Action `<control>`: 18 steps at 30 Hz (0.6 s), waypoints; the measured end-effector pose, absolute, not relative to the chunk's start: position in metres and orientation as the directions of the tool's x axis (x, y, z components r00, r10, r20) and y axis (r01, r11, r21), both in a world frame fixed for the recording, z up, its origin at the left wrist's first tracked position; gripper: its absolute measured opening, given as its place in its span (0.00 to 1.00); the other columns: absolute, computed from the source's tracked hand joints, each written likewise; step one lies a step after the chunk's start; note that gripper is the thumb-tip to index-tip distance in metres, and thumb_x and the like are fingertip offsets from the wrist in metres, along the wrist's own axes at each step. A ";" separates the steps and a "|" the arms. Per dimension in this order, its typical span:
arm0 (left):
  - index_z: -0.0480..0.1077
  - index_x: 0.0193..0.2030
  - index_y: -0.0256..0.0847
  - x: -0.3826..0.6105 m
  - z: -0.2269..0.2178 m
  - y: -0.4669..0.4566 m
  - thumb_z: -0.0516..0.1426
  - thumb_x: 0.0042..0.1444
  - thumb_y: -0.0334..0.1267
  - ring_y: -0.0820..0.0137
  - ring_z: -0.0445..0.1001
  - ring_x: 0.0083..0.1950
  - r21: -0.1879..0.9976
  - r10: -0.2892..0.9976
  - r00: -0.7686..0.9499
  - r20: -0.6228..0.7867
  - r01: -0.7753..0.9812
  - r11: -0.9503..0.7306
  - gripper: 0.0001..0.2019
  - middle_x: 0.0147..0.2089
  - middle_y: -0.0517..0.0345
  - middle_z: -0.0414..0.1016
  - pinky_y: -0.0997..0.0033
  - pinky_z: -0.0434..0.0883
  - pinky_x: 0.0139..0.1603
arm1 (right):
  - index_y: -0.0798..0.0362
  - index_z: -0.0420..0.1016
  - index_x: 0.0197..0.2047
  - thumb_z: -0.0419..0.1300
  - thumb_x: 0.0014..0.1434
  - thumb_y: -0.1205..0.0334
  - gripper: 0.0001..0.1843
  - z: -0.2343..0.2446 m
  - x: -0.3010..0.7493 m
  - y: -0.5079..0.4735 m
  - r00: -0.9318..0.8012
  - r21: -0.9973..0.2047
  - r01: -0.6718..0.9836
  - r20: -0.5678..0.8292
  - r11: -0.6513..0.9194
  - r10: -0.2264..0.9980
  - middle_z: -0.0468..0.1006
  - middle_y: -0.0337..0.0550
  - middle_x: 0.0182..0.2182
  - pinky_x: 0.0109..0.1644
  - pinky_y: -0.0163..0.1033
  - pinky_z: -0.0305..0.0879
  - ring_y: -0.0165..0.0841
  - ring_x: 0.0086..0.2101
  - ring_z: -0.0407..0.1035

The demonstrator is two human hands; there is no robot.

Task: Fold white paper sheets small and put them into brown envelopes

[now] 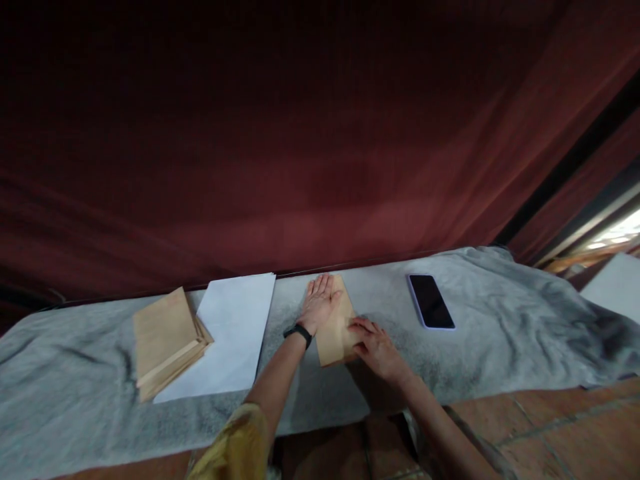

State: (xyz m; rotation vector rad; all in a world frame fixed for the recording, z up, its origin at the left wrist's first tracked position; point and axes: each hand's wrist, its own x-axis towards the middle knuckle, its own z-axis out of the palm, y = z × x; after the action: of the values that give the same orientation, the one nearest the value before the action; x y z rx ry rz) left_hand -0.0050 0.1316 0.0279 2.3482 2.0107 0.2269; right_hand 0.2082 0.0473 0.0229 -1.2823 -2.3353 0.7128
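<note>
A folded piece of brown paper [331, 340], which looks like an envelope or a small bag, lies on the grey cloth in front of me. My left hand [319, 303], with a black band on its wrist, presses flat on its upper left part, fingers stretched out. At the paper's right edge, my right hand [375, 345] has its fingers bent and drawn together, fingertips on the paper and thumb close by. Whether the layers there are folded over is hard to make out.
Grey cloth [300, 420] covers the low surface. To the left, a stack of brown folded papers [167, 333] partly overlaps white sheets [235, 333]. A phone [433, 303] lies right of my hands. Dark red fabric [320, 167] hangs behind; tiled floor [575, 427] shows in front.
</note>
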 end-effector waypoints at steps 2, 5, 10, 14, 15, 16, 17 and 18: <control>0.50 0.76 0.34 -0.007 0.027 0.139 0.37 0.72 0.47 0.59 0.47 0.79 0.122 0.981 0.177 0.086 0.975 -0.186 0.31 0.78 0.43 0.52 0.48 0.48 0.77 | 0.47 0.75 0.58 0.57 0.57 0.74 0.27 0.023 0.208 0.049 -0.514 -0.605 0.640 0.120 0.473 0.849 0.73 0.44 0.62 0.64 0.49 0.65 0.40 0.59 0.68; 0.49 0.77 0.36 -0.007 0.023 0.134 0.37 0.73 0.45 0.63 0.48 0.79 0.123 0.971 0.225 0.084 0.964 -0.235 0.30 0.78 0.48 0.52 0.53 0.46 0.78 | 0.49 0.77 0.55 0.55 0.60 0.75 0.23 0.025 0.208 0.052 -0.524 -0.630 0.590 0.177 0.505 0.833 0.76 0.46 0.59 0.64 0.47 0.66 0.38 0.57 0.70; 0.49 0.77 0.37 -0.002 0.018 0.103 0.39 0.72 0.45 0.64 0.47 0.79 0.121 0.945 0.314 0.090 0.938 -0.323 0.29 0.78 0.49 0.51 0.53 0.48 0.78 | 0.49 0.78 0.54 0.51 0.63 0.77 0.23 0.032 0.208 0.056 -0.480 -0.684 0.569 0.174 0.457 0.860 0.80 0.47 0.54 0.63 0.41 0.66 0.36 0.55 0.73; 0.50 0.76 0.36 0.004 0.020 0.076 0.39 0.73 0.45 0.65 0.48 0.79 0.124 0.930 0.360 0.070 0.922 -0.366 0.29 0.78 0.48 0.52 0.54 0.49 0.78 | 0.53 0.78 0.55 0.50 0.62 0.78 0.24 0.038 0.208 0.058 -0.431 -0.683 0.624 0.105 0.380 0.896 0.81 0.50 0.52 0.60 0.37 0.67 0.36 0.52 0.75; 0.50 0.76 0.36 0.006 0.020 0.070 0.39 0.73 0.45 0.65 0.48 0.79 0.126 0.926 0.370 0.070 0.918 -0.376 0.29 0.78 0.48 0.52 0.54 0.50 0.78 | 0.54 0.78 0.55 0.49 0.63 0.78 0.24 0.039 0.208 0.058 -0.419 -0.678 0.640 0.087 0.362 0.904 0.81 0.51 0.51 0.59 0.37 0.67 0.36 0.51 0.75; 0.50 0.76 0.36 0.008 0.021 0.063 0.39 0.73 0.45 0.65 0.48 0.79 0.127 0.922 0.381 0.073 0.913 -0.388 0.29 0.78 0.47 0.53 0.54 0.51 0.78 | 0.54 0.77 0.55 0.49 0.63 0.78 0.24 0.039 0.208 0.059 -0.409 -0.674 0.651 0.075 0.349 0.909 0.81 0.51 0.51 0.59 0.38 0.68 0.36 0.51 0.76; 0.50 0.76 0.37 0.010 0.021 0.057 0.39 0.73 0.44 0.65 0.49 0.79 0.128 0.917 0.392 0.078 0.908 -0.399 0.28 0.78 0.47 0.53 0.54 0.51 0.77 | 0.54 0.77 0.55 0.49 0.63 0.78 0.24 0.040 0.207 0.058 -0.402 -0.671 0.659 0.067 0.340 0.913 0.81 0.51 0.51 0.58 0.38 0.68 0.37 0.50 0.76; 0.50 0.76 0.37 0.012 0.022 0.051 0.40 0.73 0.45 0.65 0.49 0.79 0.129 0.911 0.404 0.082 0.902 -0.412 0.28 0.77 0.47 0.54 0.53 0.52 0.77 | 0.54 0.77 0.55 0.48 0.64 0.78 0.24 0.040 0.207 0.058 -0.396 -0.669 0.664 0.064 0.334 0.916 0.81 0.51 0.51 0.58 0.38 0.68 0.37 0.50 0.76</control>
State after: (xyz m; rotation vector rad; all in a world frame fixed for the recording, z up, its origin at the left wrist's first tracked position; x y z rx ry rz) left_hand 0.0116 0.0513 0.0217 2.5783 1.6676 0.2145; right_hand 0.2071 0.0581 0.0396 -1.3890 -2.1713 0.7837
